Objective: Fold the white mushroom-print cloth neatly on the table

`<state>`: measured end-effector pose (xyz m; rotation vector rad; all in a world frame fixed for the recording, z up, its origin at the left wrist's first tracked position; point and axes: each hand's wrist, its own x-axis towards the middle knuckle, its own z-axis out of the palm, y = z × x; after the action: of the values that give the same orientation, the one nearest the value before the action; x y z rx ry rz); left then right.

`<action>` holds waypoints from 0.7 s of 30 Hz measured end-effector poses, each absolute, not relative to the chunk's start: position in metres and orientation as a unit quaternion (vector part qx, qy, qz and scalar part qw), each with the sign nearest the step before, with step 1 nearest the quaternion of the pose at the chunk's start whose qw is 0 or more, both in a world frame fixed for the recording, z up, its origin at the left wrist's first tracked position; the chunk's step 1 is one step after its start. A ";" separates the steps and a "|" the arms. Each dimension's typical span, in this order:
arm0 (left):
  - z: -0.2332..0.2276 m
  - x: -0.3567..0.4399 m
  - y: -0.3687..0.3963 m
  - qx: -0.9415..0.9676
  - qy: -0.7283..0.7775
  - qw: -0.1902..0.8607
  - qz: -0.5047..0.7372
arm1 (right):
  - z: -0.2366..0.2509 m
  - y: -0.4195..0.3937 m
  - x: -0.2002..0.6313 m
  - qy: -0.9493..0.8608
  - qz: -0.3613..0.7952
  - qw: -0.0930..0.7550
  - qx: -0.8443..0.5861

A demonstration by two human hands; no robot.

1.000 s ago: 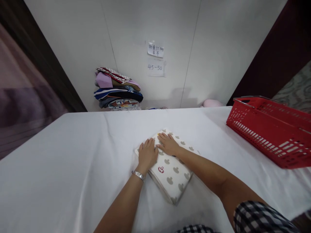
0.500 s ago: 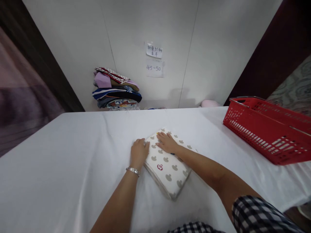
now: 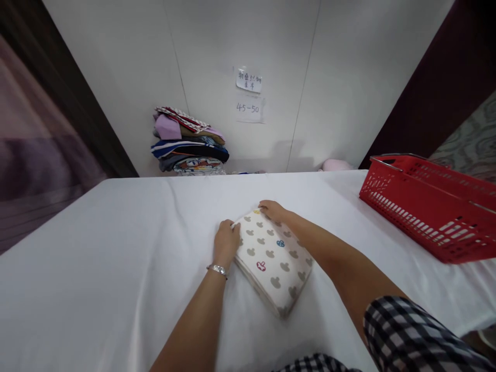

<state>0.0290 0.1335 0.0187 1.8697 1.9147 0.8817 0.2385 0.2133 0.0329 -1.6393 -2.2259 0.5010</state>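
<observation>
— Where do we have the folded cloth (image 3: 267,258)?
— On the white-covered table (image 3: 116,268), directly in front of us, laid diagonally with one corner pointing our way. It is white, patterned with grey mushroom-like shapes, plus single ones in red, blue and yellow.
— And our left hand (image 3: 227,240)?
— Clasped on the cloth's left corner, thumb on top and the other fingers curled out of sight over the edge. A silvery bracelet (image 3: 218,269) circles the wrist.
— Our right hand (image 3: 273,211)?
— Bent over the far corner beside the yellow motif, fingers hooked around the edge. We have hold of the cloth there too, though we cannot tell how tightly; the fingertips are mostly hidden. A black-and-white checked sleeve (image 3: 411,325) covers our upper arm.
— What surrounds us?
— A red basket (image 3: 422,212) with slotted sides stands at the table's right, well apart from our hands. Beyond the far edge, at left, a pile of folded fabrics (image 3: 189,144) rises against the pale wall (image 3: 349,77), where two paper notes (image 3: 250,109) hang, the lower reading "45-50".
</observation>
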 end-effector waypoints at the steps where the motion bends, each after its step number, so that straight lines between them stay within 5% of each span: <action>1: 0.018 0.029 0.133 0.652 0.673 0.166 0.308 | 0.033 0.214 0.239 -0.778 0.179 0.168 -0.578; 21: 0.020 0.022 0.136 0.617 0.695 0.221 0.294 | 0.016 0.224 0.229 -0.707 0.183 0.181 -0.659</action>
<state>0.0221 0.1361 0.0195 1.7066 1.9211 0.8133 0.2289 0.2243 0.0162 -1.8604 -1.9964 0.5168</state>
